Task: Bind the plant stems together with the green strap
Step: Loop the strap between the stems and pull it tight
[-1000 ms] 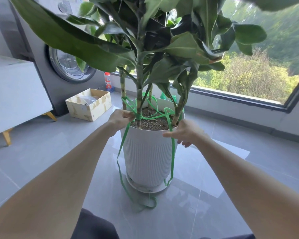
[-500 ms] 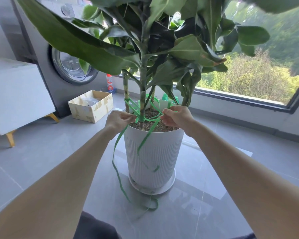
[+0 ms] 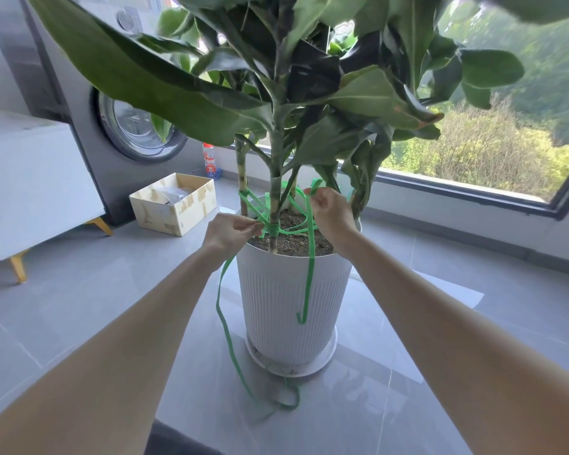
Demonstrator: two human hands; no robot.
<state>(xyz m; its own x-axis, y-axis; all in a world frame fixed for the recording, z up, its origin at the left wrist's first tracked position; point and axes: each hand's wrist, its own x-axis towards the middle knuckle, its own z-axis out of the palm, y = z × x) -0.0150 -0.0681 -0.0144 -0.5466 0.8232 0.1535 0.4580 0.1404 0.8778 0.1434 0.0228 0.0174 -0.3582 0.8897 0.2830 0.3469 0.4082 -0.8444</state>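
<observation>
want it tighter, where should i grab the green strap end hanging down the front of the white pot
Pinch the green strap end just below the white pot rim, from the front, across its flat faces. There it hangs straight and free; lower the tip curls, higher the right hand holds it.

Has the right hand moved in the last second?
Yes: the right hand rose from outside the white pot's rim to above the soil, pinching the green strap.
</observation>
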